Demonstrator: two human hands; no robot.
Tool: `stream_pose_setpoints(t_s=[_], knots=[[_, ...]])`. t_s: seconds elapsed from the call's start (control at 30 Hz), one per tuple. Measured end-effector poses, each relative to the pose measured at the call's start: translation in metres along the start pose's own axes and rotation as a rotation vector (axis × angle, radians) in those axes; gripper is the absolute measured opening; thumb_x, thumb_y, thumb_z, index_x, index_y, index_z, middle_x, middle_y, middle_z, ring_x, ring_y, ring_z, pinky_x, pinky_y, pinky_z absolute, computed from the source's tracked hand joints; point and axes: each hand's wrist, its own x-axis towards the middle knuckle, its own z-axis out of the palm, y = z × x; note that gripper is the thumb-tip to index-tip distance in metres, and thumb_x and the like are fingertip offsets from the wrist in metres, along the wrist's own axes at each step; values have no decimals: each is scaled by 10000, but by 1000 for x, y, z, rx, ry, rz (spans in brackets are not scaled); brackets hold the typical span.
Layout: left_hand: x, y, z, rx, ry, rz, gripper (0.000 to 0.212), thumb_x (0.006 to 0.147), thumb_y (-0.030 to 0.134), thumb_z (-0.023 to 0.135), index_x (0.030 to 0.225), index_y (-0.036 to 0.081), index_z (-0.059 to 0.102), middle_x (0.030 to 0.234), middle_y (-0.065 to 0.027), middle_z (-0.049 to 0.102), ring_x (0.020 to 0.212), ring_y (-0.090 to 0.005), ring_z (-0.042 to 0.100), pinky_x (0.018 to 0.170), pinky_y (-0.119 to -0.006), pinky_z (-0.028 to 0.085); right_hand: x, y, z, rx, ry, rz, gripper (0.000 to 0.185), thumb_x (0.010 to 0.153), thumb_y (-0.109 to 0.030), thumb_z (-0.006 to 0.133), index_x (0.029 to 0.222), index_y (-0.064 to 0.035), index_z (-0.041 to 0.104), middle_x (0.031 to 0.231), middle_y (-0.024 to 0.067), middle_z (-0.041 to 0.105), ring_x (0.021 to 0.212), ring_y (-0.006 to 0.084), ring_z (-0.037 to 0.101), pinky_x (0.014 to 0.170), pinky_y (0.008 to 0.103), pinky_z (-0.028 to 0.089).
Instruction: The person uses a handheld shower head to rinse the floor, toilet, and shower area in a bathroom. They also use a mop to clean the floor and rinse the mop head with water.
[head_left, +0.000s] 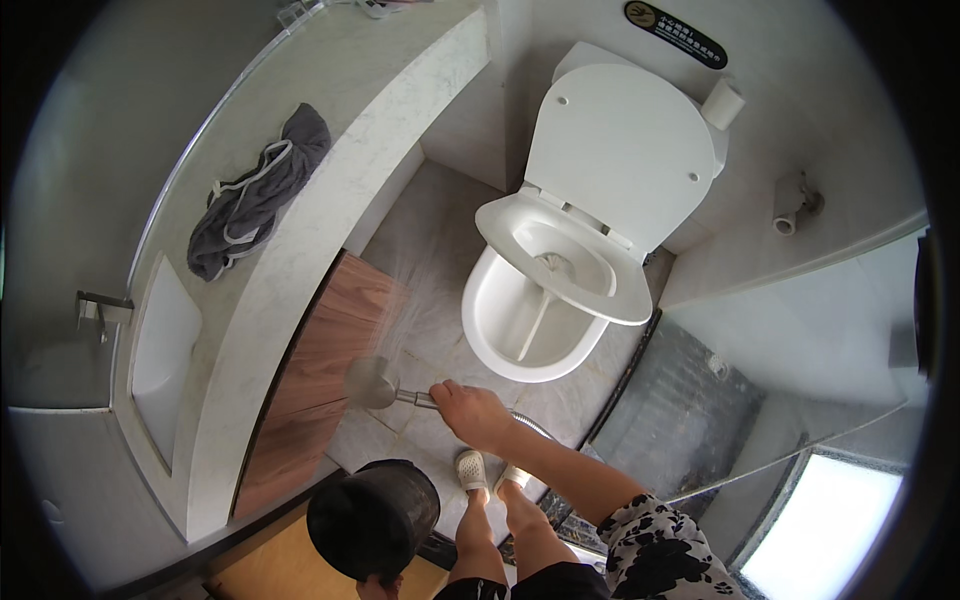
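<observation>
My right hand (469, 412) grips the handle of a shower head (373, 382) with a metal hose. Water sprays from it toward the tiled floor (442, 180) beside the wood-grain cabinet front (322, 337). At the bottom, my left hand (380, 587) holds a black plastic bucket (416, 495) by its rim or edge. The white toilet (491, 322) stands ahead, its lid (619, 142) raised and its seat (634, 292) partly raised. A toilet brush (536, 322) with a pale handle leans in the bowl under the seat.
A grey cloth (255, 199) with white edging lies on the stone counter (405, 82) at left, near a sink (161, 360) and faucet (105, 309). A toilet paper roll (724, 103) is by the tank. At right, a glass panel (810, 330) borders the dark-floored shower area (675, 397).
</observation>
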Motion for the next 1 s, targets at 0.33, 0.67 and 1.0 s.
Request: stream_pose_setpoints(t_s=[0.33,0.67,1.0], knots=[[0,50,121,73,-348,90,378,816,31,505,1181,28,409,941,-127,576,717,-251,603,530,-338,516,-60,73,-3,27,207,526,149,753,-98,542,862,-43,456,813,169,564,721,373,572,613,451,469],[78,113,372,109,-587,324,346,851,51,442,1189,55,368,910,-139,581,611,-228,608,472,-310,536,-121,92,-11,117,36,736,173,755,-185,602,837,-55,521,781,189,579,752,397,553,637,468,443],[164,148,567,33,-518,172,385,836,28,419,1209,105,364,921,-122,566,683,-232,593,514,-348,548,-99,80,-8,208,2,1024,214,722,-157,616,916,-73,583,839,153,602,768,365,584,645,437,467]])
